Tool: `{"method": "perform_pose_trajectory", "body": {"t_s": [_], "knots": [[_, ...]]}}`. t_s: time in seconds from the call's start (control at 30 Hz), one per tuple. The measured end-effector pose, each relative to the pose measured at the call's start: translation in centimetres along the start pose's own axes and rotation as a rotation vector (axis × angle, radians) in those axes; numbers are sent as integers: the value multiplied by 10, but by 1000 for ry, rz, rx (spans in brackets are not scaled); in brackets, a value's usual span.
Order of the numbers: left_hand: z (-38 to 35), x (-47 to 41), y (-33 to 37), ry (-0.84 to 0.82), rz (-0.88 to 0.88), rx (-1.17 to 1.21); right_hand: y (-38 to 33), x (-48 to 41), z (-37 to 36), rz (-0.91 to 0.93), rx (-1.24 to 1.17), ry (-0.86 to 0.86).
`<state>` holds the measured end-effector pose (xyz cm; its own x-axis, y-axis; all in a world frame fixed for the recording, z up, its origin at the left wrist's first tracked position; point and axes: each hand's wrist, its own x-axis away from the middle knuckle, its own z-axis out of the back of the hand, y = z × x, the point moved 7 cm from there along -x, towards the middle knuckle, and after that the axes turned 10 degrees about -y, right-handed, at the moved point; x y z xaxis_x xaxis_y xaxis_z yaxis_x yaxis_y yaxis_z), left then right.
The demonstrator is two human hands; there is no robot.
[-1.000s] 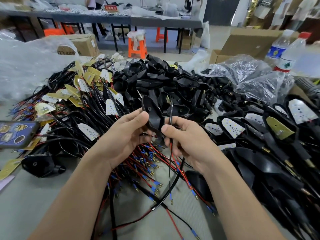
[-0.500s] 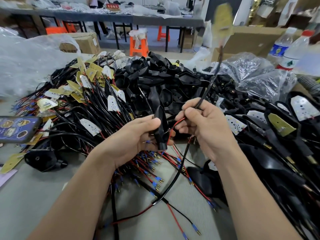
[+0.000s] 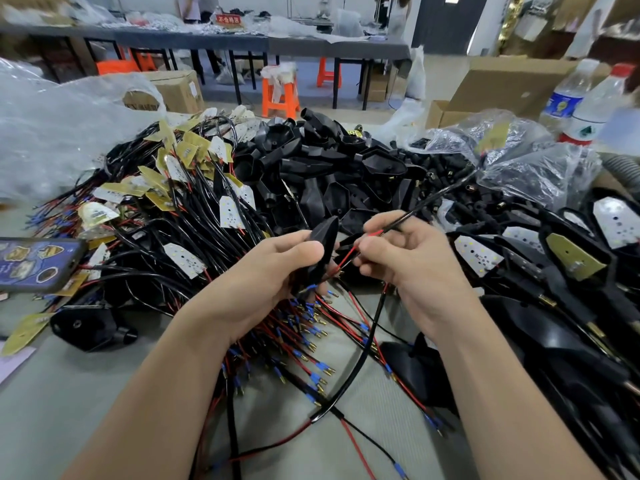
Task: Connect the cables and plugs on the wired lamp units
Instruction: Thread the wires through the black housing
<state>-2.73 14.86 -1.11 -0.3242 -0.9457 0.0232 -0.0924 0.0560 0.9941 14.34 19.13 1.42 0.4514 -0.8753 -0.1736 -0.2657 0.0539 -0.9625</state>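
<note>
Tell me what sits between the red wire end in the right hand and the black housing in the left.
Nothing visible: red wire, pinched by right hand, runs across open gap to black housing in left hand.

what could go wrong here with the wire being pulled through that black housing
1. The cable in the right hand trails up over the pile of loose black plugs; its far end could snag there or drag parts along.
2. The left hand grips the black lamp housing only at its edge, so a hard tug might twist it loose.
3. The thin red wire between the hands could kink or strain if pulled sharply.
</note>
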Motion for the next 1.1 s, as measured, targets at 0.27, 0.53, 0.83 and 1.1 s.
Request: {"method": "perform_pose_trajectory", "body": {"t_s": [0.27, 0.53, 0.83, 1.1], "knots": [[-3, 0, 5, -2, -47, -40, 11, 0, -18, -102, -47, -152], [1, 2, 7, 29, -88, -185, 17, 1, -25, -202, -160, -198], [7, 2, 3, 44, -53, -104, 17, 1, -20, -234, -220, -51], [20, 7, 7, 119, -83, 303, 6, 0, -11, -117, 169, 58]]}}
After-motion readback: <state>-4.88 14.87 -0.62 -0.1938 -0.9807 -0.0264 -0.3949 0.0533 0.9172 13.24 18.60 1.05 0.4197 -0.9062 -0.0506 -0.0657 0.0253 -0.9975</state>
